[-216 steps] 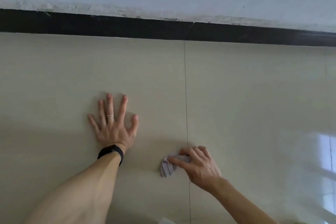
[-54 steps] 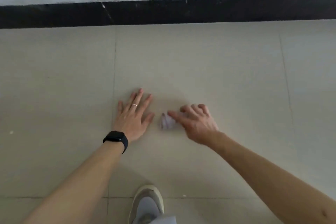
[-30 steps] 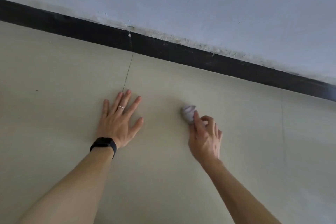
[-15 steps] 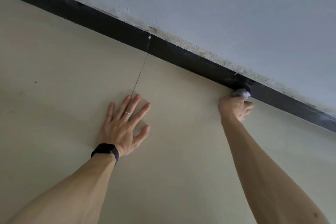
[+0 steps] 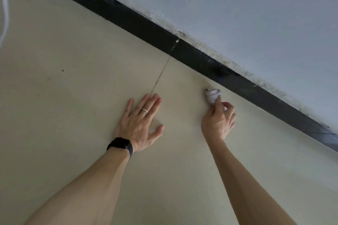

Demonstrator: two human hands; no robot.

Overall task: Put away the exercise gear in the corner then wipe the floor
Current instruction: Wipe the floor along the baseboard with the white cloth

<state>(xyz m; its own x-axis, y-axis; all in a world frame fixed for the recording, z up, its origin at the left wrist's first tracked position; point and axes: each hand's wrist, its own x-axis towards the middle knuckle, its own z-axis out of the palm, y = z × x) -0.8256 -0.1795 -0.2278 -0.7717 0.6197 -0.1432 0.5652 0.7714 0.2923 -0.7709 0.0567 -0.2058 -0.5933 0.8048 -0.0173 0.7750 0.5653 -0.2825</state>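
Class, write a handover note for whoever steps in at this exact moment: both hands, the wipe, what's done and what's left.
Left hand: flat on the floor, holding nothing.
Right hand: pinches a small white wad against the floor, just short of the black skirting.
Done: no exercise gear in view; wiping is under way.
Left: wipe the rest of the floor, including the dark speck farther left.

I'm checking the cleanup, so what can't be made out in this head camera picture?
Exercise gear: outside the head view's frame.
White wad: cloth or paper unclear in the head view; fingers of the right hand cover its near part.
Floor beneath the left hand: hidden by the palm.
White cord: cut off by the left edge, head view.
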